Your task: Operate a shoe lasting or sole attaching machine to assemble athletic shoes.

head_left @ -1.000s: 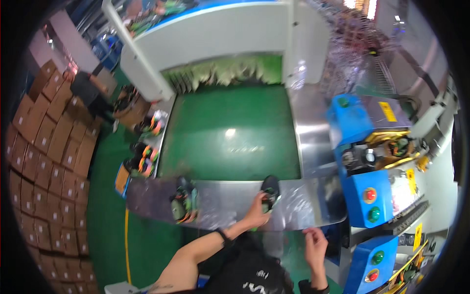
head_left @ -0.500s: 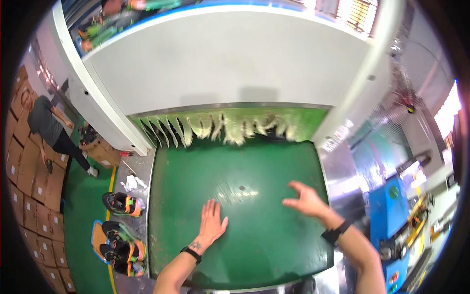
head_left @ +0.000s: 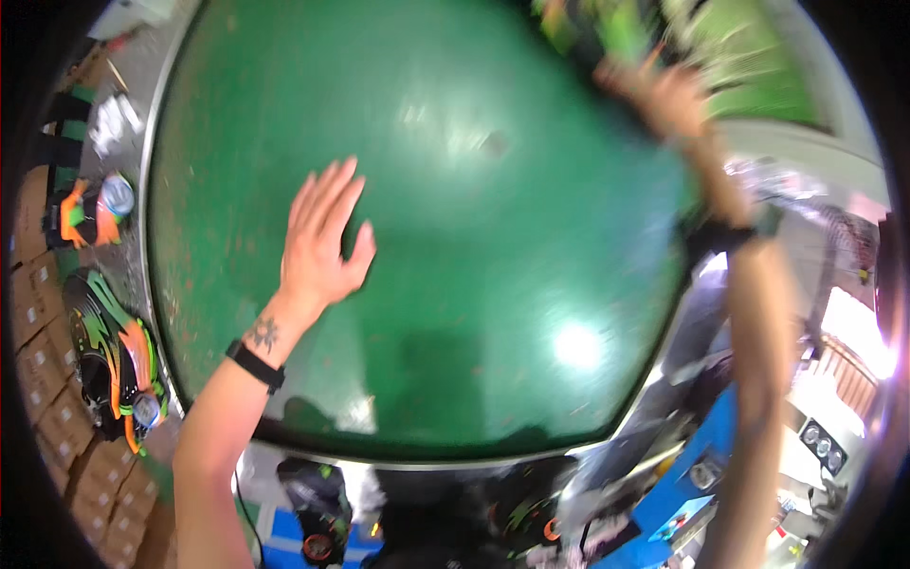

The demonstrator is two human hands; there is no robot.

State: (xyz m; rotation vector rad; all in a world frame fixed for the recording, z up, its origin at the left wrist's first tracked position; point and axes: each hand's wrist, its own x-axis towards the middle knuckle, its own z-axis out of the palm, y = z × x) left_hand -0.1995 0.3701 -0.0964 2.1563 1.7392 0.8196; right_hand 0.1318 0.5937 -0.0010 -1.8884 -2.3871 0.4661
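A green conveyor surface [head_left: 417,247] fills the middle. My left hand [head_left: 318,237] is held palm down over its left part, fingers stretched out and holding nothing; whether it touches the surface I cannot tell. At the far right, my right hand [head_left: 675,102] reaches a black, green and orange shoe [head_left: 621,27], which is smeared by motion. The right fingers overlap the shoe, but blur hides whether they grip it. Behind that hand hangs a slit green curtain [head_left: 773,66] with frayed pale strips.
On the metal ledge at left stand a black and orange shoe [head_left: 83,213], more such shoes [head_left: 114,356] and crumpled white paper [head_left: 116,123]. Stacked cartons [head_left: 43,313] lie beyond. Dark shoes [head_left: 318,498] show below the near edge. Blue equipment [head_left: 678,474] stands at right.
The view has swung down and turned, bringing the curtain to the upper right. My right hand has moved from over the conveyor to the shoe by the curtain. The left hand stays open.
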